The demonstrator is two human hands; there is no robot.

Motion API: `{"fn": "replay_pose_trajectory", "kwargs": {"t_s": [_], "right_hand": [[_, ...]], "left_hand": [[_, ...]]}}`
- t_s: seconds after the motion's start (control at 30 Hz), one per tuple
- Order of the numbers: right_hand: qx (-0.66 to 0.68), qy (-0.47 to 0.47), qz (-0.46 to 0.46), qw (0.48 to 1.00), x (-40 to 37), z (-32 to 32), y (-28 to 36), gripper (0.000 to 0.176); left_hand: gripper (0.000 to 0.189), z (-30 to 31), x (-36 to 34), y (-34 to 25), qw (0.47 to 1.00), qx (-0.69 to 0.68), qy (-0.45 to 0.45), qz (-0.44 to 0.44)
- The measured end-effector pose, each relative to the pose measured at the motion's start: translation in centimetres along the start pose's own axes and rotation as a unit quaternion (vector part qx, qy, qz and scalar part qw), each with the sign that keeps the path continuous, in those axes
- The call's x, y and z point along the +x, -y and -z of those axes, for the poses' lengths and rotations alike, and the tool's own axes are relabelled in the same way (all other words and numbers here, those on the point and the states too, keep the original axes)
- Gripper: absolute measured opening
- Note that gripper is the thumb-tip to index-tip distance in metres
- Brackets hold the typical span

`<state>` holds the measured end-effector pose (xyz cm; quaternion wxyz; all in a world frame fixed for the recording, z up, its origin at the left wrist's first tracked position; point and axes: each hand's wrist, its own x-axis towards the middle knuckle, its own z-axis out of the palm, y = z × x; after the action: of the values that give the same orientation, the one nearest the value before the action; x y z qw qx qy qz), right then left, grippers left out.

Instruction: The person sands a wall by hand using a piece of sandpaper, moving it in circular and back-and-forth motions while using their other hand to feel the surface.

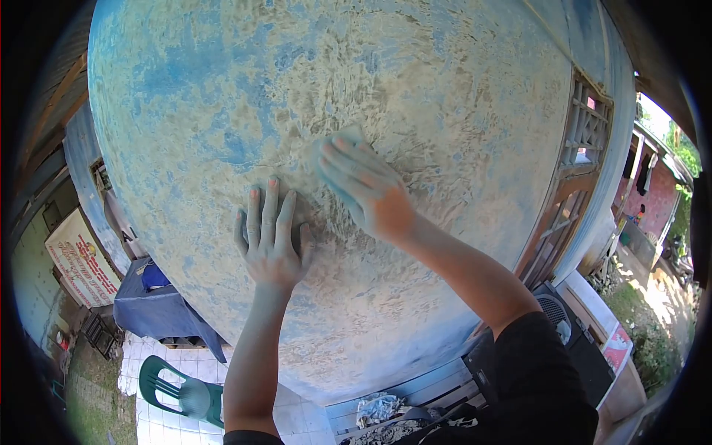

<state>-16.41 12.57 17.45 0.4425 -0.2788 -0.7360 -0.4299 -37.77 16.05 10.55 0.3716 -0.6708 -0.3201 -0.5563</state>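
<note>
A large wall (489, 133) with worn blue paint and rough grey-beige patches fills the middle of the head view. My left hand (271, 233) lies flat against it, fingers spread, holding nothing. Higher up and to the right, my right hand (363, 178) presses a thin pale sheet, by its look sandpaper (357, 134), against the surface. Only an edge of that sheet shows past the fingers, and the hand is slightly blurred. Pale dust coats both hands and forearms.
A wooden-framed window (586, 126) is set in the wall at right. Below stand a green plastic chair (159, 382), a table with a blue cloth (148, 311) and a slatted blue bench (445, 397) with cloths. A black speaker box (564, 356) stands lower right.
</note>
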Motion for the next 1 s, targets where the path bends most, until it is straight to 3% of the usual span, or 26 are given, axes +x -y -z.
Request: {"fn": "replay_pose_trajectory", "kwargs": {"t_s": [0.13, 0.23, 0.3, 0.33, 0.43, 0.5, 0.6, 0.7, 0.77, 0.8, 0.9, 0.97, 1.0], "right_hand": [[0.012, 0.099, 0.092, 0.991, -1.3, 1.7, -1.3, 0.044], [-0.051, 0.03, 0.046, 0.997, 1.3, 3.2, -5.7, 0.045], [-0.098, -0.094, -0.093, 0.986, 3.0, 4.4, -7.7, 0.046], [-0.098, -0.093, -0.094, 0.986, 2.8, 4.0, -7.3, 0.046], [-0.137, -0.088, -0.034, 0.986, 1.1, 1.3, -3.7, 0.047], [-0.009, 0.077, 0.089, 0.993, -1.5, 0.3, -0.6, 0.046], [-0.026, 0.112, 0.152, 0.982, -1.1, 1.7, -3.1, 0.047], [-0.078, 0.024, 0.085, 0.993, 2.8, 3.9, -7.6, 0.047], [-0.143, -0.106, -0.046, 0.983, 4.1, 4.5, -9.1, 0.047], [-0.143, -0.105, -0.045, 0.983, 4.0, 3.9, -8.1, 0.047], [-0.103, -0.075, -0.036, 0.991, 1.4, 1.0, -2.6, 0.043], [0.005, 0.12, 0.095, 0.988, -1.2, 0.4, -0.1, 0.048], [0.009, 0.12, 0.091, 0.989, -1.0, 0.8, -0.5, 0.048]], "left_hand": [[0.048, -0.1, 0.1, 0.1, 1.0, 0.0, 0.0, -0.001], [0.05, 0.0, -0.1, 0.2, 1.0, 0.003, 0.006, -0.019], [0.05, 0.0, -0.1, 0.2, 1.0, 0.003, 0.003, -0.02], [0.05, 0.0, -0.1, 0.2, 1.0, 0.002, 0.004, -0.02], [0.05, -0.1, -0.2, 0.2, 1.0, 0.008, 0.003, -0.017], [0.049, 0.1, -0.1, 0.2, 1.0, 0.003, 0.013, -0.017], [0.049, 0.2, -0.1, 0.1, 1.0, -0.001, 0.016, -0.016], [0.049, 0.2, -0.1, 0.2, 1.0, -0.005, 0.011, -0.02], [0.048, 0.1, -0.2, 0.2, 1.0, -0.004, 0.012, -0.018], [0.048, 0.1, -0.2, 0.2, 1.0, -0.005, 0.013, -0.018], [0.046, 0.0, -0.2, 0.1, 1.0, -0.002, 0.01, -0.018], [0.045, 0.0, -0.1, 0.3, 1.0, -0.006, 0.005, -0.018], [0.044, 0.1, -0.3, 0.3, 1.0, -0.013, 0.003, -0.025]]}}
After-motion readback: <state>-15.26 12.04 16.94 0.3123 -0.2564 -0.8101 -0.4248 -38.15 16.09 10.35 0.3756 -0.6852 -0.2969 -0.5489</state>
